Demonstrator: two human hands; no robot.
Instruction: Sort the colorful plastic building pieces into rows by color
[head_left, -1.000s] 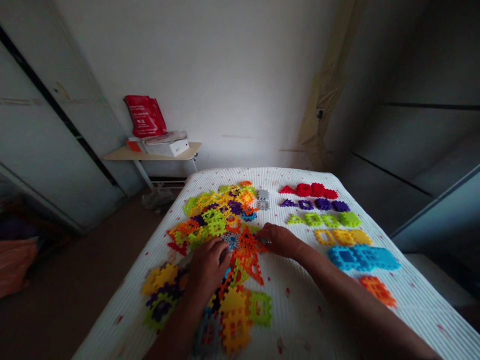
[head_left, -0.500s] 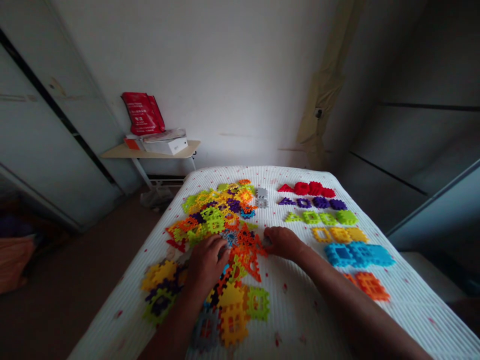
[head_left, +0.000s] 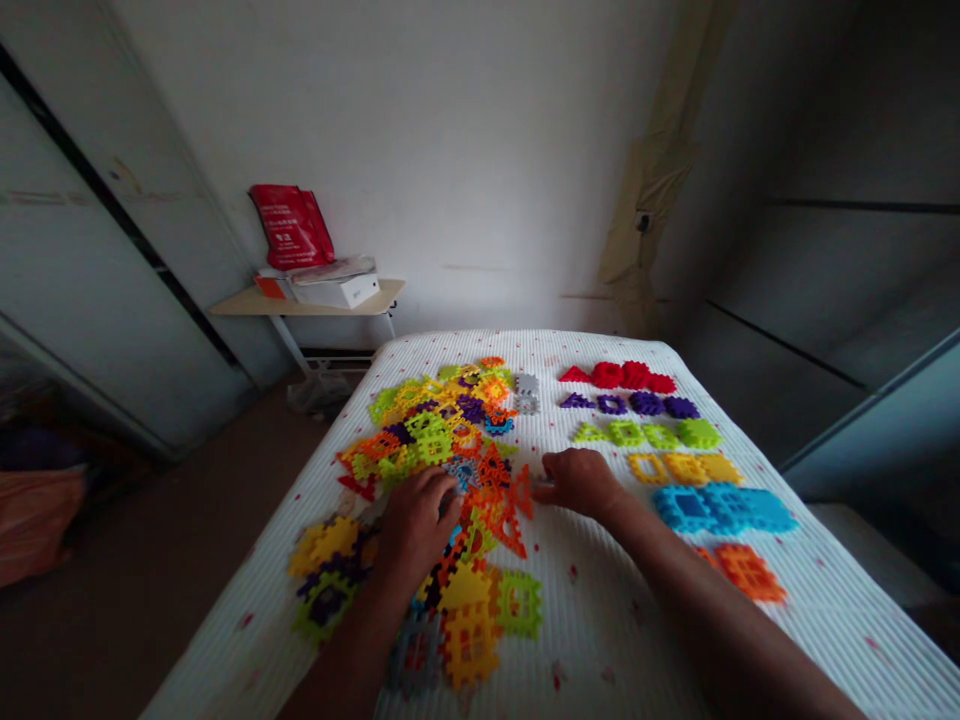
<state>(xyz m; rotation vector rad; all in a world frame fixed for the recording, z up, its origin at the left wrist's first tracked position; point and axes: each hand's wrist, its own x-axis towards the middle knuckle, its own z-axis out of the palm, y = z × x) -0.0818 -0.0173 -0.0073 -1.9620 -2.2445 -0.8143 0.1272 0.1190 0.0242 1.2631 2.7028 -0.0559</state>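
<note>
My left hand (head_left: pixel 420 515) lies over the near part of a loose heap of toothed plastic building pieces (head_left: pixel 427 435), its fingers curled down. Whatever is under those fingers is hidden. Just beyond its fingertips is a blue-grey piece (head_left: pixel 463 472). My right hand (head_left: pixel 577 480) is at the heap's right edge, with thumb and fingers pinched together. At its fingertips an orange triangular building piece (head_left: pixel 523 490) stands tilted. More orange pieces (head_left: pixel 493 465) lie between the hands.
Sorted rows lie on the right: red (head_left: pixel 607 375), purple (head_left: pixel 646 403), green (head_left: pixel 661 434), yellow (head_left: pixel 684 468), blue (head_left: pixel 724 508) and orange (head_left: pixel 748 572). Two grey pieces (head_left: pixel 527 393) lie behind the heap. A side table (head_left: pixel 315 303) carries a red bag (head_left: pixel 291 228).
My right hand has shifted slightly right, and the orange triangular piece at its fingertips now stands more apart from the heap. My left hand has hardly moved.
</note>
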